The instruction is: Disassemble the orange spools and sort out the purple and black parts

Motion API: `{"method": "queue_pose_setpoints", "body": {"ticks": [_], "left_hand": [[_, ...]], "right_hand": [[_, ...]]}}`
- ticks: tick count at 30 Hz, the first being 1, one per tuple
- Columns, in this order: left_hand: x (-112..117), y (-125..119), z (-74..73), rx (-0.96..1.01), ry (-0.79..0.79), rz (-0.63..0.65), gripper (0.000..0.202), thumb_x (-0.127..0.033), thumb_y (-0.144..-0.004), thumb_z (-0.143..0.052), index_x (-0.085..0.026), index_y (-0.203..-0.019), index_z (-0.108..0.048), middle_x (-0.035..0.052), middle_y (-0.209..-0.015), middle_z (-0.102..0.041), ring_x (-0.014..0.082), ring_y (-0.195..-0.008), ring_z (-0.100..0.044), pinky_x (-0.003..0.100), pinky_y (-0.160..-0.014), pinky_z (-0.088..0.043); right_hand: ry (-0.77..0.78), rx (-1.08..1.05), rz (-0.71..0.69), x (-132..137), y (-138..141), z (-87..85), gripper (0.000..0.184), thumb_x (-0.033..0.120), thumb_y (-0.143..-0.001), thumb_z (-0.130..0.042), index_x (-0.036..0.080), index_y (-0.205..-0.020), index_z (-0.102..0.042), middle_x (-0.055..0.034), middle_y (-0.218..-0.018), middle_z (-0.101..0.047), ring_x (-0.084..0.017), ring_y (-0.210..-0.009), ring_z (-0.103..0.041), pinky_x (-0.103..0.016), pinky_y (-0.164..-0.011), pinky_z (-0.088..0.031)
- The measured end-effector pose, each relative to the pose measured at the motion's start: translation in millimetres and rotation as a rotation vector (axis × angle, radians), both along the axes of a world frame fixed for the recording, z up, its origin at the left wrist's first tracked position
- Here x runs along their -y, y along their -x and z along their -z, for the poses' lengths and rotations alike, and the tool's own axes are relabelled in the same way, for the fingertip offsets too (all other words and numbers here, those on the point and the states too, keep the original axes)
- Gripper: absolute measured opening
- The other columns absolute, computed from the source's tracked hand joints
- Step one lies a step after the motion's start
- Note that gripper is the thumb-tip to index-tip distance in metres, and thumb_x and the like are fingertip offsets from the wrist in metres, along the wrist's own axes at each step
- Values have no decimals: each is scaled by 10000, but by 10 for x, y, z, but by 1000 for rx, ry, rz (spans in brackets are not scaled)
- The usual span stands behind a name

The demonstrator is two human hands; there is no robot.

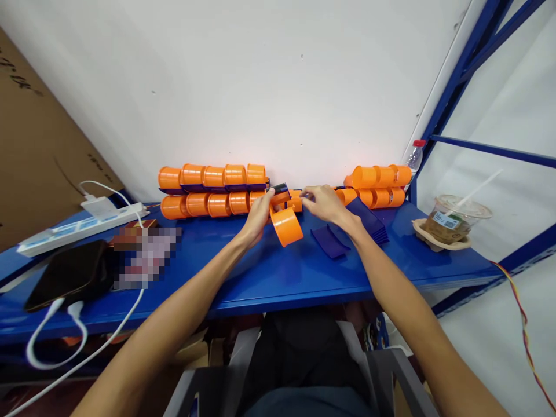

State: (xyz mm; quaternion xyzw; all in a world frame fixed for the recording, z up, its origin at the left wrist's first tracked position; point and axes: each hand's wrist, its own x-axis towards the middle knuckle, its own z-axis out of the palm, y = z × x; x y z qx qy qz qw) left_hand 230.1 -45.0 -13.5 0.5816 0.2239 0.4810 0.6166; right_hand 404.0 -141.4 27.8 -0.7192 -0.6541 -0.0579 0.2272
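Note:
My left hand (258,218) grips an orange plastic cup (288,227) by its upper end, with the round body hanging down to the right. A small dark piece (278,189) shows at the top of that grip; how it joins the cup is unclear. To the right, my right hand (326,202) has its thumb and fingertips drawn together, apart from the held cup. Anything between those fingertips is too small to make out. Behind both hands runs a row of similar orange cups (218,205), partly hidden. Below my right hand lies a curved dark-blue plate (330,241).
More orange cups (214,176) are stacked at the wall, and others (384,175) stand at right. Stacked blue plates (369,220) lie beside my right wrist. A drink cup (452,223) stands far right. A power strip (82,230) and power bank (72,269) with cables occupy the left.

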Motion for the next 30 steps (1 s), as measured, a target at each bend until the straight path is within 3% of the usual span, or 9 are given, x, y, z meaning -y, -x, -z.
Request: {"method": "queue_pose_setpoints", "body": {"ticks": [2, 4, 10, 16, 20, 25, 30], "left_hand": [[7, -16, 33, -22, -35, 28, 372, -545, -913, -663, -197, -781, -649, 27, -649, -620, 166, -572, -561, 295, -561, -442], [15, -22, 65, -49, -61, 66, 362, -525, -926, -635, -200, -768, -647, 27, -629, -604, 162, -560, -539, 292, -552, -422], [12, -10, 111, -96, -46, 119, 446, -639, -897, -662, -214, -776, -605, -25, -572, -467, 118, -474, -400, 269, -475, -313], [-49, 54, -18, -82, 11, 248, 376, -558, -864, -697, -207, -775, -594, -41, -567, -419, 87, -438, -319, 253, -432, -249], [-74, 97, -111, -114, 77, 321, 422, -562, -830, -698, -228, -684, -483, -52, -501, -377, 86, -410, -295, 256, -432, -270], [-75, 97, -109, -88, 62, 329, 383, -544, -803, -712, -218, -740, -520, -66, -514, -373, 72, -409, -273, 240, -422, -205], [-58, 55, -23, -66, 16, 272, 383, -551, -845, -691, -219, -755, -523, -65, -518, -368, 82, -423, -303, 242, -430, -226]], "right_hand": [[-60, -5, -98, -58, 82, 70, 303, 330, -1043, -548, 174, -1230, -727, -118, -1112, -802, -223, -985, -731, -290, -816, -471], [-84, 45, -110, -79, 179, 117, 340, 393, -1058, -537, 166, -1246, -707, -122, -1128, -797, -237, -988, -731, -291, -776, -446], [6, 266, -14, -47, 355, 147, 391, 299, -1092, -388, 105, -1314, -644, -186, -1241, -757, -296, -1009, -730, -325, -738, -405], [19, 260, -25, -36, 397, 99, 380, 270, -1074, -376, 90, -1278, -642, -189, -1230, -752, -278, -999, -712, -321, -750, -398], [-25, 239, -59, -47, 393, 86, 390, 279, -1069, -378, 88, -1285, -640, -190, -1226, -750, -272, -989, -703, -326, -761, -398], [-56, 225, -81, -89, 345, 156, 389, 312, -1077, -388, 101, -1286, -639, -172, -1206, -757, -251, -935, -697, -327, -741, -389], [-88, 163, -73, -110, 326, 213, 342, 321, -1074, -435, 127, -1239, -664, -147, -1177, -768, -243, -936, -701, -314, -734, -387]]}}
